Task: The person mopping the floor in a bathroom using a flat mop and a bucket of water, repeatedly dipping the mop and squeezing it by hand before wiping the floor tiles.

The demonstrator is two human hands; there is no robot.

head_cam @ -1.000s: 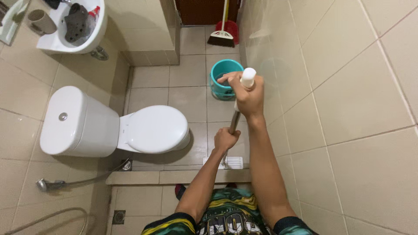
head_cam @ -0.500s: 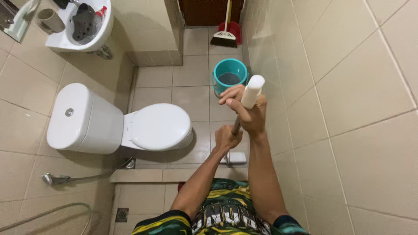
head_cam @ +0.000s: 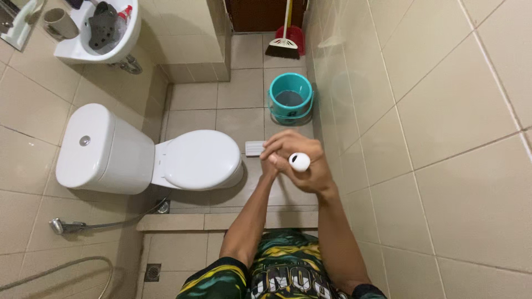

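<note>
Gripping white-capped mop handle [head_cam: 300, 161], hands: right [head_cam: 302, 166] hiding left [head_cam: 270, 168]; shaft unseen.

Both bare forearms reach up from the lower middle of the frame and meet at its centre. The right hand [head_cam: 302, 163] sits on top, fingers curled in a closed grip; the left hand [head_cam: 270, 166] is tucked just beneath it, mostly hidden.

I have just one view, from the camera on my head, looking steeply down over my shorts [head_cam: 288, 274] and forearms to the tiled floor [head_cam: 244, 94]. It faces the far door, with the toilet [head_cam: 149, 158] on the left and the tiled wall [head_cam: 438, 111] close on the right. My hands sit near the lens, mid-frame; the teal bucket [head_cam: 291, 98] lies farther off
</note>
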